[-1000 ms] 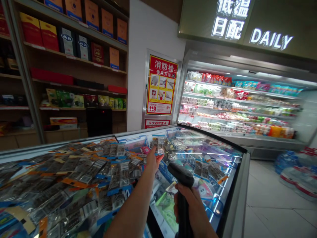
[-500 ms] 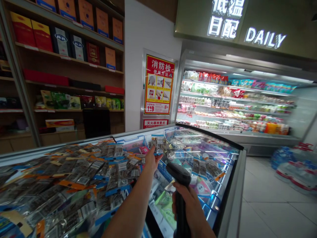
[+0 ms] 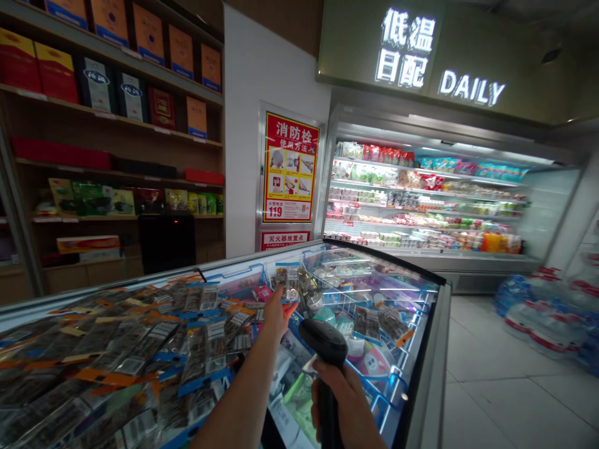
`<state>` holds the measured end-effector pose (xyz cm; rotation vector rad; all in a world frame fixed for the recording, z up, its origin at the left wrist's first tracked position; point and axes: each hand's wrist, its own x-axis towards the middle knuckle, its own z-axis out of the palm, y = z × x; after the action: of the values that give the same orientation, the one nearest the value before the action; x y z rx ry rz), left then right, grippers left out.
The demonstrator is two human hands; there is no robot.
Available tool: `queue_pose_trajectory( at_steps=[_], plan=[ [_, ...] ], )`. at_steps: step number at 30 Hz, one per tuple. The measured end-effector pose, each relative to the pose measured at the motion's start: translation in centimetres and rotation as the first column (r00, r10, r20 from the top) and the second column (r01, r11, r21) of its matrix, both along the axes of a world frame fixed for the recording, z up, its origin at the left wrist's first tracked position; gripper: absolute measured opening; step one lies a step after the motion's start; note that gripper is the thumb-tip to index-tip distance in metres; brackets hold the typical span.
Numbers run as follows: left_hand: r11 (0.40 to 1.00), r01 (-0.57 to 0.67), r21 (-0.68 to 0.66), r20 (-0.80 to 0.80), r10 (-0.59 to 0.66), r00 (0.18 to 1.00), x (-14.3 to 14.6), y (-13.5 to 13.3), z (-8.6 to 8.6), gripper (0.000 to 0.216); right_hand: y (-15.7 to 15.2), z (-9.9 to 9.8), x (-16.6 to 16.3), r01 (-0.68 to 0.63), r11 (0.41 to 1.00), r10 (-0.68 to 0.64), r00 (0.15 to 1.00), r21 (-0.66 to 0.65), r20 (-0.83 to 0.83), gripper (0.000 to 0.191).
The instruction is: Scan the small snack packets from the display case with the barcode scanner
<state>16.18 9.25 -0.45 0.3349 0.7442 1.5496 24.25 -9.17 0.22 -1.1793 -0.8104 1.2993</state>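
My left hand [image 3: 277,310] reaches far forward over the display freezer. Its fingers are at a small clear packet with a blue edge [image 3: 286,275], which appears held near its lower end. A red glow falls on the fingertips. My right hand [image 3: 344,399] is wrapped round the grip of a black handheld barcode scanner [image 3: 325,342], whose head points forward toward the left hand. Left of my left arm lies a wide heap of similar dark-filled packets [image 3: 140,337] with blue and orange edges.
Under the freezer's glass [image 3: 369,265] are wire baskets and mixed packs. Shelves with boxes [image 3: 150,37] stand at the left, beside a red fire-hydrant poster [image 3: 290,168]. A lit chiller [image 3: 421,199] lines the back; bottled water packs [image 3: 538,312] sit on the floor at right.
The view has turned a little to the right and up. My left fingers look slightly more spread beside the packet. The scanner stays in my right hand.
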Motion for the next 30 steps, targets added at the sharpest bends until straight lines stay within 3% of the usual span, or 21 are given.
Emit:
queue_pose_trajectory(
  at_steps=[7, 15, 24, 30],
  plan=[
    [1.000, 0.007, 0.001, -0.015, -0.007, 1.000, 0.1, -0.1, 0.1, 0.003, -0.4, 1.6, 0.7, -0.049, 0.999, 0.049, 0.998, 0.005, -0.043, 0.036],
    [0.997, 0.075, 0.021, -0.014, -0.075, 0.997, 0.3, -0.1, 0.1, 0.005, -0.9, 3.8, 1.7, -0.008, 1.000, 0.010, 0.998, -0.019, 0.069, 0.028],
    [0.999, 0.041, 0.020, -0.085, -0.040, 0.996, 0.7, 0.1, -0.1, 0.007, -1.8, 3.8, 1.7, 0.013, 1.000, -0.013, 1.000, 0.006, 0.023, 0.024],
    [0.997, 0.067, 0.047, -0.054, -0.064, 0.997, 0.5, -0.1, 0.0, 0.002, -2.0, 3.8, 1.6, -0.001, 0.995, -0.013, 0.990, 0.101, 0.139, 0.028]
  ],
)
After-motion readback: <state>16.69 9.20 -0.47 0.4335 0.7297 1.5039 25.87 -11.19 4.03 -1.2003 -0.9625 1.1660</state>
